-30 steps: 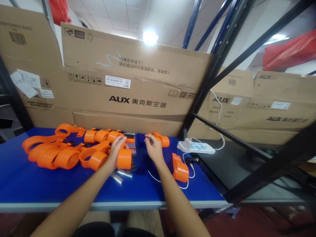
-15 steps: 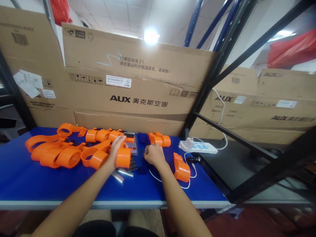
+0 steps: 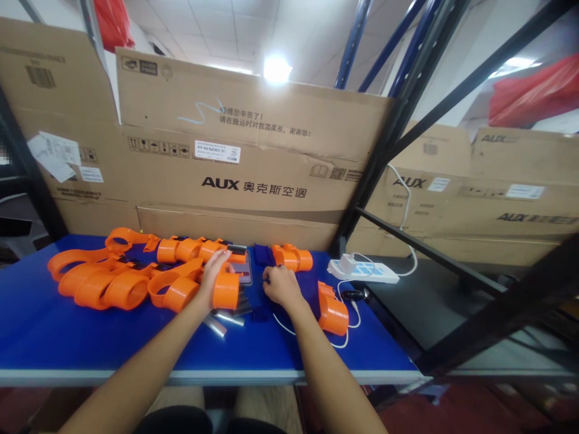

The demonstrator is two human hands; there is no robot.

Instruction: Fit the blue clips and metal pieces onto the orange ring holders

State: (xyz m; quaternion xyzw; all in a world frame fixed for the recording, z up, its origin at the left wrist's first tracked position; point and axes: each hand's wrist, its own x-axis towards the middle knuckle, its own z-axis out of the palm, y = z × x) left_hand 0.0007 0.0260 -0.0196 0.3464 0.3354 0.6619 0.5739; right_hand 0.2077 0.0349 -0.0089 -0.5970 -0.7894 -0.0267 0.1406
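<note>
My left hand (image 3: 210,278) is closed round an orange plastic part with a short, wide ring (image 3: 226,290), held above the blue table (image 3: 136,349). To its right, my right hand (image 3: 281,285) is low over dark blue material, fingers curled inward. A small dark bit shows at its fingertips, but I cannot make out what it is. Beyond that hand lie more orange ringed parts (image 3: 293,258) beside a folded dark blue piece (image 3: 263,254). Under my left hand are flat metal strips (image 3: 216,325) and, behind it, a flat grey-framed object (image 3: 246,271).
Several orange ringed parts (image 3: 126,290) cover the table's left side. One more orange part (image 3: 333,315) stands at the right, beside a white cable and a black oval object (image 3: 353,295). A white power strip (image 3: 364,270) lies behind. Cardboard (image 3: 253,157) and a black rack post (image 3: 362,199) border the back.
My right hand has come down toward the table from its raised position, its fingers curling in. My left hand keeps the orange ringed part in nearly the same place.
</note>
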